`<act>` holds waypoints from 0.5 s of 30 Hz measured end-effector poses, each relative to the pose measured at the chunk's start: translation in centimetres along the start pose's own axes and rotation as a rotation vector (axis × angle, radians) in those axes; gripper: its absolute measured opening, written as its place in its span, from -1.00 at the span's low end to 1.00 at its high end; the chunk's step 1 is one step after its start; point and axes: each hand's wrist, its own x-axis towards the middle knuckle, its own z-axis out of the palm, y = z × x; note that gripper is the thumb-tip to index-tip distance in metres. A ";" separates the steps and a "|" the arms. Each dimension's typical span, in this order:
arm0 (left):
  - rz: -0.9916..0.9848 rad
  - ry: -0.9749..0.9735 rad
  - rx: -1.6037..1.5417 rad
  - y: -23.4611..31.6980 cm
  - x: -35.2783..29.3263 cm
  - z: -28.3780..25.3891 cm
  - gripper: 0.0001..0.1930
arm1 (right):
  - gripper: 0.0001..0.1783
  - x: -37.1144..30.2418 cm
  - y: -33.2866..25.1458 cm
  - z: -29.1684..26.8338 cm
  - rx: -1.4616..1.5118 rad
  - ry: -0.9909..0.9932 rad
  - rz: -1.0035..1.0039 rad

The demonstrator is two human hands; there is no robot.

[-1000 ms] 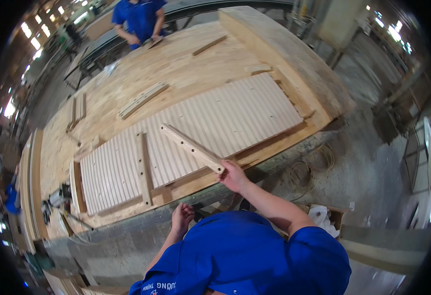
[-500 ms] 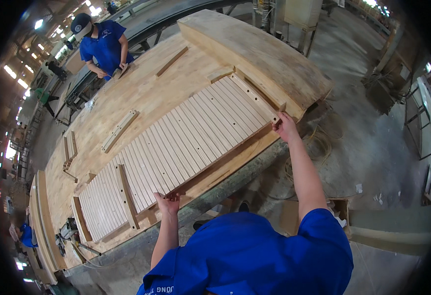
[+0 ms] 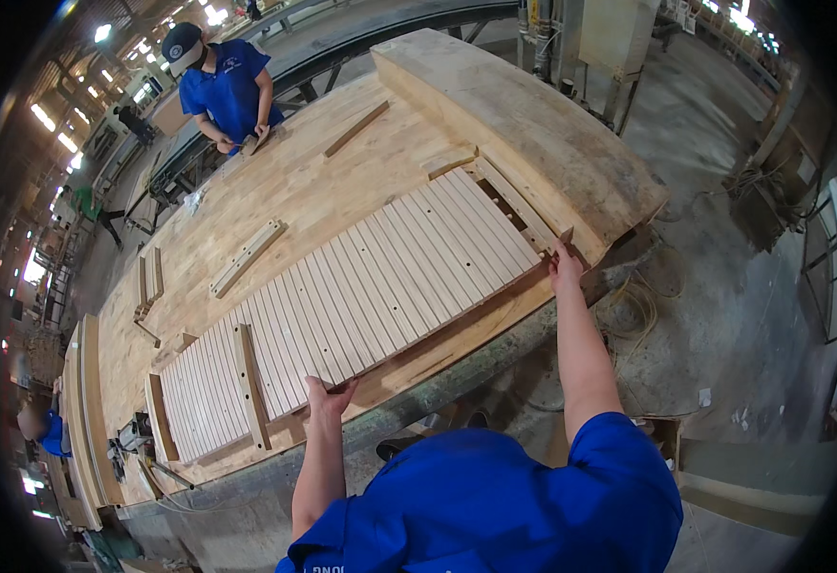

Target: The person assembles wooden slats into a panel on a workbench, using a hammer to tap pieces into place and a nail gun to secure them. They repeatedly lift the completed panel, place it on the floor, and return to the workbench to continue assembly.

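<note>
A long wooden slatted panel (image 3: pixel 380 286) lies slantwise on the worktable, its pale slats dotted with small dark holes. My left hand (image 3: pixel 331 393) grips its near edge, thumb on top and fingers beneath. At the panel's right end is a wooden rail (image 3: pixel 524 212), with a gap and dark openings between it and the last slat. My right hand (image 3: pixel 564 265) is closed at the near end of this rail, by the panel's corner; its fingertips are partly hidden. A crosspiece with holes (image 3: pixel 250 382) rests across the left part of the panel.
The wooden worktable (image 3: pixel 332 196) has a raised block (image 3: pixel 533 124) along its right side. Loose strips (image 3: pixel 248 258) lie beyond the panel. A power tool (image 3: pixel 132 435) sits at the left end. Across the table a co-worker (image 3: pixel 227 91) handles a small piece. Hoses (image 3: pixel 633 310) coil on the floor.
The rail at the right end now stands apart from the slats, with a gap showing. My right hand stays at its near end, and my left hand keeps hold of the near edge.
</note>
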 end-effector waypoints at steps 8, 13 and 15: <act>0.113 0.002 -0.022 -1.8 -1.2 0.6 -0.25 | -0.67 0.8 0.3 -0.8 0.086 -0.064 0.094; 0.073 -0.013 0.001 -0.9 0.6 1.1 -0.27 | -0.61 0.9 0.1 -0.9 0.114 -0.088 0.086; 0.142 0.016 0.079 -1.7 0.5 0.7 -0.27 | -0.58 0.8 0.5 -0.8 0.126 -0.089 0.073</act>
